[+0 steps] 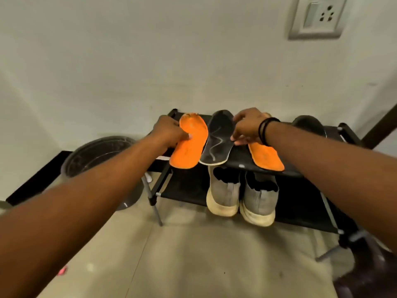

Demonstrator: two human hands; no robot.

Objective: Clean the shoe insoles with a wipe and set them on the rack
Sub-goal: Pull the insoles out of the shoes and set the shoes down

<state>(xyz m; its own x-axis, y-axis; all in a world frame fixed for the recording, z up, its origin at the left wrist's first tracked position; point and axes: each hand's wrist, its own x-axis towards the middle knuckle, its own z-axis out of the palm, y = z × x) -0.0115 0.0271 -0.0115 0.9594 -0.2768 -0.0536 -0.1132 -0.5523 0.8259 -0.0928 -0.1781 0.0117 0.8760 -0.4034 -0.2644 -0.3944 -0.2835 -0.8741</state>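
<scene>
On the top shelf of the black shoe rack (240, 163) lie three insoles side by side. My left hand (169, 132) grips the left edge of an orange insole (189, 145), thumb on its upper face. A black insole (219, 140) with a pale squiggle lies in the middle. My right hand (247, 127) covers the far half of a second orange insole (266, 155) and pinches the right edge of the black one. Another dark insole (309, 123) shows at the shelf's far right. No wipe is visible.
A pair of grey sneakers with cream soles (242, 196) stands on the lower shelf, heels toward me. A round dark bin (98, 160) sits left of the rack. A wall socket (318, 16) is up on the right. Beige floor lies in front.
</scene>
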